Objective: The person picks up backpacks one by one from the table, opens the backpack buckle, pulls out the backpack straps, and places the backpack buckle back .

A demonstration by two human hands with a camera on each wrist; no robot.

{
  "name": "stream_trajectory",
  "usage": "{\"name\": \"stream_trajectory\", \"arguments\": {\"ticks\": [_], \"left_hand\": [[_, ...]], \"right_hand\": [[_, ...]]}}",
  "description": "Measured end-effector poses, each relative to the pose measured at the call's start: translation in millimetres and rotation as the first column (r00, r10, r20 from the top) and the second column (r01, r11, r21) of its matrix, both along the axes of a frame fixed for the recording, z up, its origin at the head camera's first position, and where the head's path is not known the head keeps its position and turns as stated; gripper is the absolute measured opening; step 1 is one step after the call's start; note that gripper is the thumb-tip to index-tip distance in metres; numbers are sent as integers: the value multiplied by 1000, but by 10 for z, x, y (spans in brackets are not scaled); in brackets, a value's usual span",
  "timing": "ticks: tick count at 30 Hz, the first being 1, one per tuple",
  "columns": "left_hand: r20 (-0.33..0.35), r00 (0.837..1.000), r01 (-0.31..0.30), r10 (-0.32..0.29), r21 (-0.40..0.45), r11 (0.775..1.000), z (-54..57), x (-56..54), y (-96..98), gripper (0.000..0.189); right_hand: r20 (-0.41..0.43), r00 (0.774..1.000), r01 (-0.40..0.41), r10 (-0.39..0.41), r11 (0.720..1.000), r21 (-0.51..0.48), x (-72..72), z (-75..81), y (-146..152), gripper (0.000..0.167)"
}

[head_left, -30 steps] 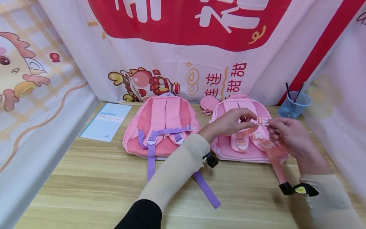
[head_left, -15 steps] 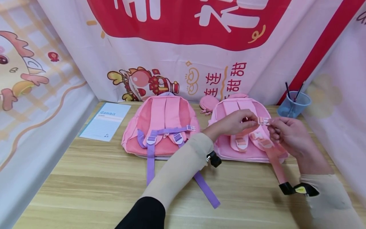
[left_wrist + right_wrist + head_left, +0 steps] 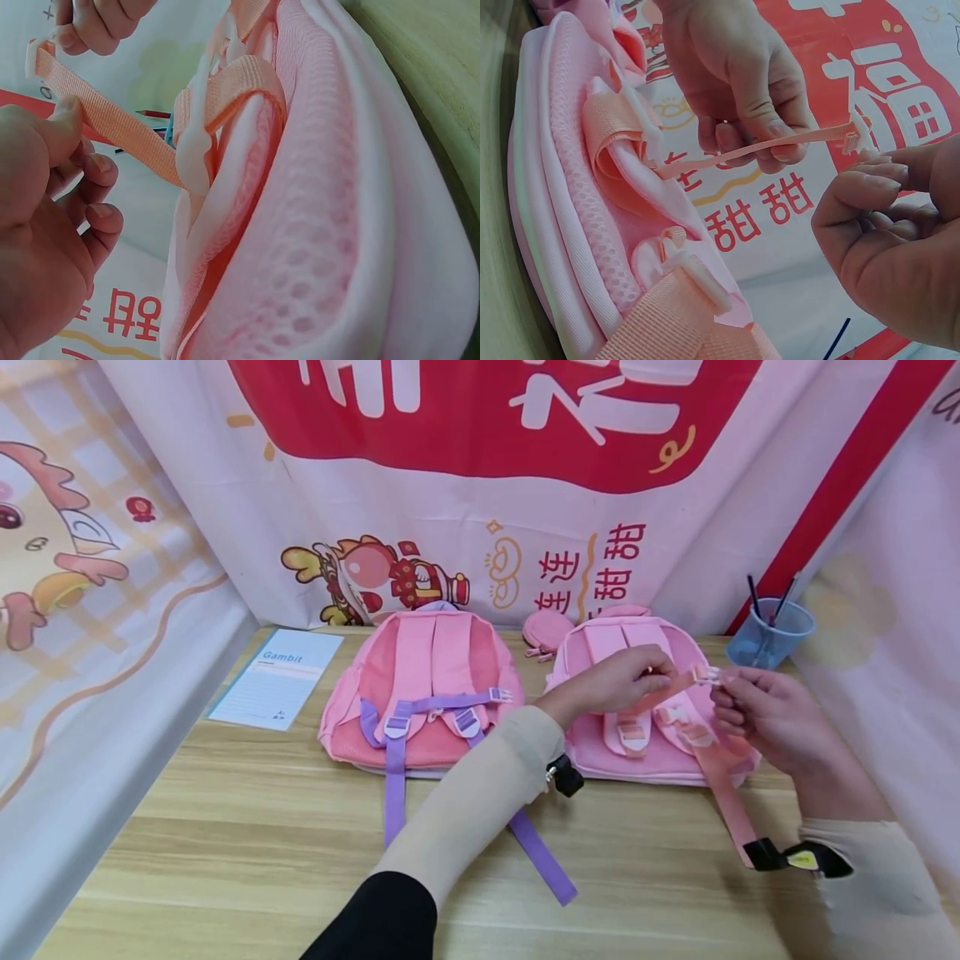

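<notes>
A pink backpack (image 3: 667, 764) lies at the right with its shoulder straps facing up. Between thumb and fingers, my left hand (image 3: 618, 681) pinches a thin orange strap (image 3: 112, 124) that rises from this backpack. At the strap's end is a white plastic buckle piece (image 3: 706, 675), pinched by the fingertips of my right hand (image 3: 772, 714). The strap runs taut past the left thumb to the buckle in the right wrist view. A second white buckle piece (image 3: 672, 714) rests on the backpack, below the hands. Part of the backpack is hidden behind the left hand.
Left of it lies another pink backpack (image 3: 416, 647) with purple straps (image 3: 543, 856). A notebook (image 3: 277, 681) is at the back left. A round pink pouch (image 3: 548, 630) sits between the bags' tops. A blue cup (image 3: 768, 639) with dark sticks stands at the back right.
The right hand has shifted a little to the right with the buckle piece. More orange strap now shows between the two hands. The left hand has barely moved.
</notes>
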State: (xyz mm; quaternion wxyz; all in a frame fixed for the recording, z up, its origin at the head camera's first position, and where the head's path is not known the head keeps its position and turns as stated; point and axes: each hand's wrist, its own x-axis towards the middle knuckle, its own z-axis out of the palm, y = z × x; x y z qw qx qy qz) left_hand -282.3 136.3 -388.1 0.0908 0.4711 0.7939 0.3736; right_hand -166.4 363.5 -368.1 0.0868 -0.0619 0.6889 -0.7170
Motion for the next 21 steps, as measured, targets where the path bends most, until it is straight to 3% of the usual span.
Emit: {"name": "stream_trajectory", "arguments": {"ticks": [12, 21], "left_hand": [[-51, 999, 15, -17, -46, 999, -18, 15, 69, 15], [-104, 994, -33, 20, -133, 991, -41, 25, 76, 16]], "right_hand": [[-7, 996, -93, 92, 990, -107, 22, -63, 90, 24], [-27, 998, -54, 52, 997, -62, 47, -83, 75, 25]]}}
